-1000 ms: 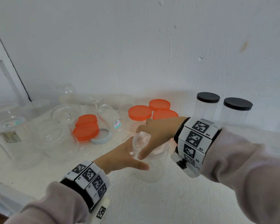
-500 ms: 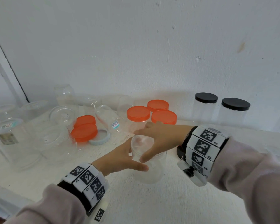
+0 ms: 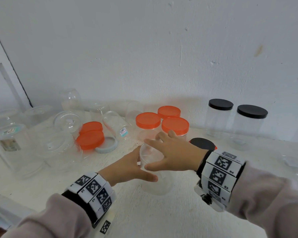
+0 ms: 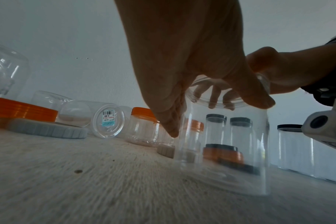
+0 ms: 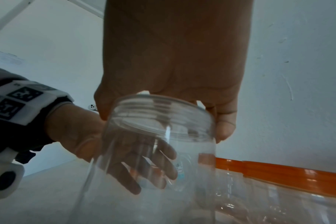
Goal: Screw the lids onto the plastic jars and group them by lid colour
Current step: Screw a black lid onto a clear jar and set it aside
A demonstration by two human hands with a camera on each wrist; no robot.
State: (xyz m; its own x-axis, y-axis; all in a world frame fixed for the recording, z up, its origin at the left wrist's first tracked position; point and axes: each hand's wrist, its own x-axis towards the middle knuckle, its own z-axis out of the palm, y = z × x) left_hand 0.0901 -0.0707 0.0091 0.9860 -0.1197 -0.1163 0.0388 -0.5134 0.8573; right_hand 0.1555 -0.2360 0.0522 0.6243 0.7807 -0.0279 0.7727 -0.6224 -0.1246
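Jars: three orange-lidded [image 3: 148,120] and three black-lidded [image 3: 220,104] capped behind the open jar [image 3: 150,156]; both hands' [image 3: 126,166] [image 3: 176,156] fingers clamp it; many remain uncapped.

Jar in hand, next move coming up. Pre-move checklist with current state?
1. Clear jar upright on the table: ok.
2. Left hand wrapped round the jar body: ok.
3. Right hand gripping round the jar top: ok.
4. Lid seated on this jar: cannot tell, everything there is transparent.
5. Three orange-lidded jars grouped together: ok.
6. All lids fitted: not ok, two loose orange lids lie among open jars.
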